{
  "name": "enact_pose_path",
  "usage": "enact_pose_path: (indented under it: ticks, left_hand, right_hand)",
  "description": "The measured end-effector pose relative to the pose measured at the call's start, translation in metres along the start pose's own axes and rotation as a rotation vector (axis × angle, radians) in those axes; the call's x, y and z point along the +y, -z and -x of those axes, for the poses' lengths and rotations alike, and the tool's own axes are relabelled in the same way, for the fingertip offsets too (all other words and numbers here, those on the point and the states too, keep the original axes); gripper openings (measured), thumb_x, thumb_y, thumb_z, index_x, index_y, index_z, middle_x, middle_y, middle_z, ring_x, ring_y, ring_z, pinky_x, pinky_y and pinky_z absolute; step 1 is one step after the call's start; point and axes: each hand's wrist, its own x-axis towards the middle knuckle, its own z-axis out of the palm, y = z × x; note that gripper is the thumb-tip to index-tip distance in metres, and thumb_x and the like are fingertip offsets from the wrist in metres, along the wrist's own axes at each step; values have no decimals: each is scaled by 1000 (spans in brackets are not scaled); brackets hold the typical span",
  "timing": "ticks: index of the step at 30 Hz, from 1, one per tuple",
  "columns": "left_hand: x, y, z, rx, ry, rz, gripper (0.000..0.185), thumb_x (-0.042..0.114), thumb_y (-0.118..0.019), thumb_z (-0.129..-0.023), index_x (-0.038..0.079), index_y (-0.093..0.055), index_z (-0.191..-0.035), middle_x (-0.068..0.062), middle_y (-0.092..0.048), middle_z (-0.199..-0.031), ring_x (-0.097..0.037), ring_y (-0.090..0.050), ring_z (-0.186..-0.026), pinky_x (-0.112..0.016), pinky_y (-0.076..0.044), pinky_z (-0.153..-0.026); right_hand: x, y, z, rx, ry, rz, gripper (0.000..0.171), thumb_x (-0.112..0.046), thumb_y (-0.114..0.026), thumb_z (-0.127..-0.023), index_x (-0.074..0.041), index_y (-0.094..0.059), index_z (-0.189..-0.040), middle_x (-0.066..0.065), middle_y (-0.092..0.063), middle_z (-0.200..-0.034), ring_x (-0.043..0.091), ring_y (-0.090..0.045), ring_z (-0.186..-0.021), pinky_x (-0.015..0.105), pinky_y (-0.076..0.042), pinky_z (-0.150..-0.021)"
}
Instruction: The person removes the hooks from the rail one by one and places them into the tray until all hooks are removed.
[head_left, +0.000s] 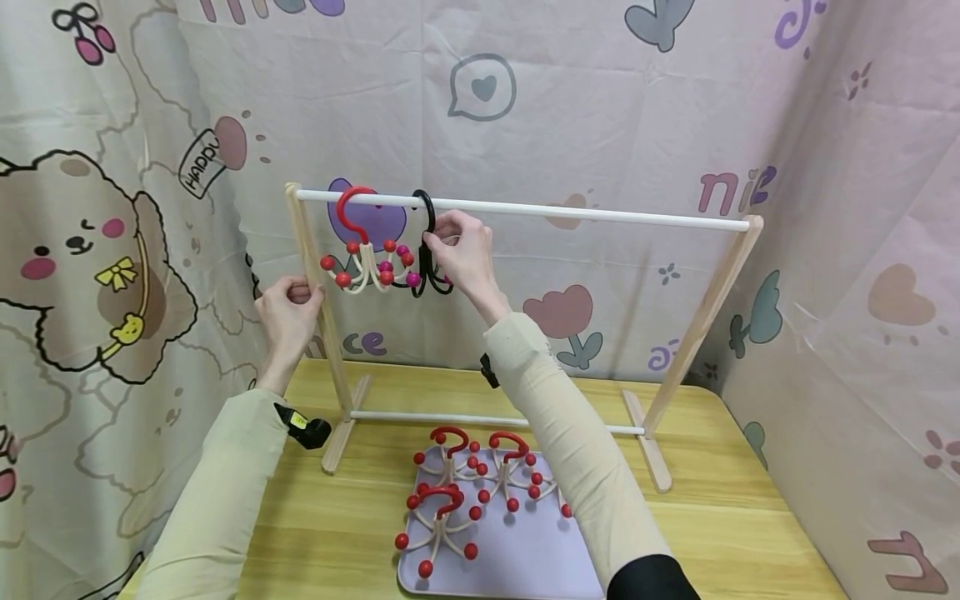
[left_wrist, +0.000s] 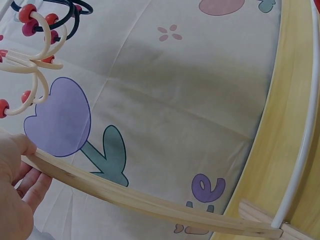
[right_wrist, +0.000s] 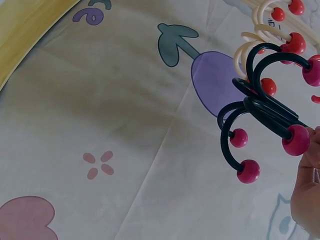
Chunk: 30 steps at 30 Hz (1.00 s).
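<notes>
A: Grip status, R hand (head_left: pixel 461 254)?
B: Fingers closed on black hook hanger (head_left: pixel 427 250), just below white rail (head_left: pixel 570 212). Its hook top is over rail; long axis runs vertical, prongs w/ pink beads hang below the grip.
A: L hand (head_left: pixel 288 312)?
B: Wrapped round left wooden post (head_left: pixel 318 300), well left of hanger. R hand is the nearer one.
A: Neighbours?
B: Red-hooked hanger (head_left: pixel 360 250) just left on same rail, prongs close, contact unclear. Three more on purple tray (head_left: pixel 517 558), near side.
</notes>
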Motion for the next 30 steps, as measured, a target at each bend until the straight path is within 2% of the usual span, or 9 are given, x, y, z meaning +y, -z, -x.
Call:
enact_pose_path:
  ticks: [15, 23, 30]
  left_hand:
    - [-1, 0, 0, -4, 2, 5, 24, 10, -66, -91, -8, -71, -106, -26, -73, -95, 18, -46, -62, -4, -38, -60]
    - [-1, 0, -1, 6, 4, 21, 23, 8, -67, -90, -8, -72, -106, -27, -74, -95, 20, -46, -60, -2, -39, -59]
    - [-1, 0, 0, 8, -7, 16, 23, 9, -67, -91, -9, -71, -105, -27, -73, -94, 19, -45, -61, -4, -38, -61]
  right_hand:
    - [0, 10, 1, 45, 5, -39, 15, -9, -69, -90, 0, -71, -102, 17, -77, -93, 28, -72, -76, 14, -47, -60]
    - [-2, 15, 4, 87, 22, -110, 13, -6, -68, -90, 1, -69, -101, 19, -76, -94, 28, -71, -71, 15, -48, -57]
    - [-5, 22, 8, 105, 25, -174, 10, -5, -69, -90, 1, -68, -97, 20, -76, -93, 34, -71, -72, 15, -50, -57]
